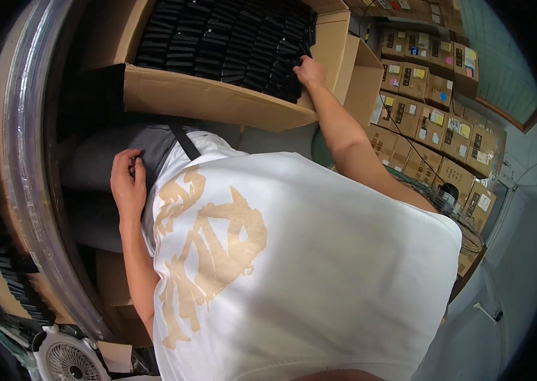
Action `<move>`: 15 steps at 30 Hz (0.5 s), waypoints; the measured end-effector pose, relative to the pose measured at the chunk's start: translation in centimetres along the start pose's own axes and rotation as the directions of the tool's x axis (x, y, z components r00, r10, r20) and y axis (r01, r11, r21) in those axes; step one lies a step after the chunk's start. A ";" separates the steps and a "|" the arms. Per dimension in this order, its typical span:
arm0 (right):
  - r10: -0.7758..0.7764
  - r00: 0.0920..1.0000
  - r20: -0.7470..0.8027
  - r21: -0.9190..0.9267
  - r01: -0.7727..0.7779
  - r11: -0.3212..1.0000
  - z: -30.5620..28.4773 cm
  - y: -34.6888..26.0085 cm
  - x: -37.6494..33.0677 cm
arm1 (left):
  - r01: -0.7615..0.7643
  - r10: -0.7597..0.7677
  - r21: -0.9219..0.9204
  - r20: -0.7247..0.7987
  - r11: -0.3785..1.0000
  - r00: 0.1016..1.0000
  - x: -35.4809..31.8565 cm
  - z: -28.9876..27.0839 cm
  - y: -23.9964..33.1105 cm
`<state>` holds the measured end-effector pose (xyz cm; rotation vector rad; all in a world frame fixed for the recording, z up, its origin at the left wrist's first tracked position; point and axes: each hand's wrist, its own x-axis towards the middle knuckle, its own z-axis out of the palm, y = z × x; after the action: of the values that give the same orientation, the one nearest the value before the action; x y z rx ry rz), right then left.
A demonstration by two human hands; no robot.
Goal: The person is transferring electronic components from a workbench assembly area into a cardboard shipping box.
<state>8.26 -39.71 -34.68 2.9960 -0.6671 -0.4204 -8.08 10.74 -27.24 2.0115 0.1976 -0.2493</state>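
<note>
Black flat rectangular parts (230, 38), packed on edge in tight rows, fill the large open brown cardboard carton (211, 98) at the top of the view, and they are what the work turns on. Going from the left: a curved clear plastic band (27, 159) bends down the left rim, with more dark stacked pieces (20, 289) and a small white fan (65, 362) below it. Next comes the left hand (127, 184), resting beside the white shirt with a tan print (268, 267), its fingers curled around a small dark piece (138, 166); how firmly it grips cannot be told. Further right, the right hand (310, 70) reaches into the carton's right end, fingers bent down onto the last row of parts; whether it has closed on one is hidden. By my judgement the step in hand is picking a part from that corner, and the next move calls for pinching one piece free and lifting it straight up, since the neighbours press close and the carton wall stands just beside the knuckles. Room is tight there; open space lies only above the carton. To the right, stacked small brown boxes with coloured labels (434, 120) wall in that side.
</note>
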 end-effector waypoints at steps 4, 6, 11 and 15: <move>-0.030 0.999 0.041 -0.001 0.030 1.000 0.5 1.5 1.5 | 0.010 -0.010 0.011 0.006 1.000 1.000 0.2 -0.1 0.2; -0.023 0.997 0.068 -0.013 0.024 1.000 -0.1 1.7 1.4 | 0.014 -0.014 0.006 0.000 1.000 1.000 0.1 -0.1 0.0; 0.019 0.978 0.207 -0.128 0.007 0.992 0.4 1.5 2.0 | 0.007 -0.007 -0.001 -0.014 1.000 1.000 -0.1 0.2 -0.7; 0.042 0.965 0.257 -0.165 0.001 0.986 1.6 1.9 1.5 | 0.001 -0.001 0.004 -0.012 1.000 1.000 -0.2 0.0 -0.9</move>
<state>8.31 -42.04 -36.42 2.8011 -0.6442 -0.8347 -8.53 11.09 -27.95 2.0168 0.2055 -0.2386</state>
